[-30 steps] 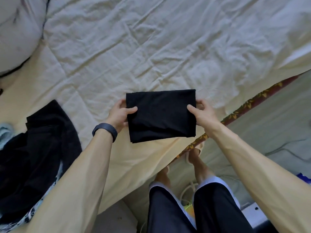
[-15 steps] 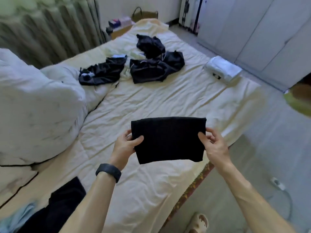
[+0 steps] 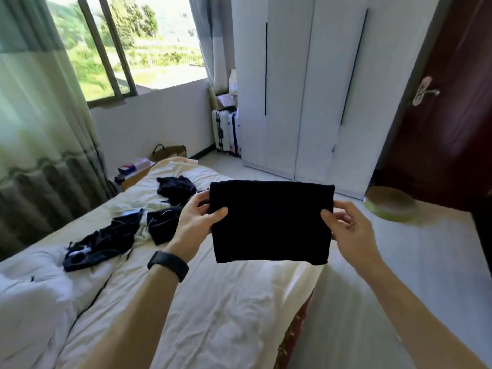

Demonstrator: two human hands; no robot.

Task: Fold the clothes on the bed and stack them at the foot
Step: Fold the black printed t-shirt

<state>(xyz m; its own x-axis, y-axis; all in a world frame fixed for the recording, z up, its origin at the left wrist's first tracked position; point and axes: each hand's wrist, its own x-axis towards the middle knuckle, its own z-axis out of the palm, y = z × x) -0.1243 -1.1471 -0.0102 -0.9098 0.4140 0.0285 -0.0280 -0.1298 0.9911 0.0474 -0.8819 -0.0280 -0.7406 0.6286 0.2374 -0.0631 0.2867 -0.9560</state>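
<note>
A folded black garment (image 3: 271, 222) hangs in the air above the bed (image 3: 226, 310), held flat and facing me. My left hand (image 3: 197, 219) pinches its left edge, thumb on the front. My right hand (image 3: 348, 230) pinches the right edge the same way. Three crumpled dark garments lie farther up the cream sheet: one at the left (image 3: 103, 241), one in the middle (image 3: 165, 225), partly behind my left hand, and one at the far end (image 3: 175, 187). The folded white piece seen earlier is hidden behind the held garment.
A white duvet (image 3: 32, 296) is bunched at the bed's left. White wardrobes (image 3: 300, 89) and a dark red door (image 3: 447, 115) stand on the right, suitcases (image 3: 226, 129) by the window wall. A round green-rimmed basket (image 3: 388, 206) sits on the pale floor.
The view has swung up from the sheet to the whole room. Both hands have raised the folded black garment off the bed and carry it forward, still gripping its two sides.
</note>
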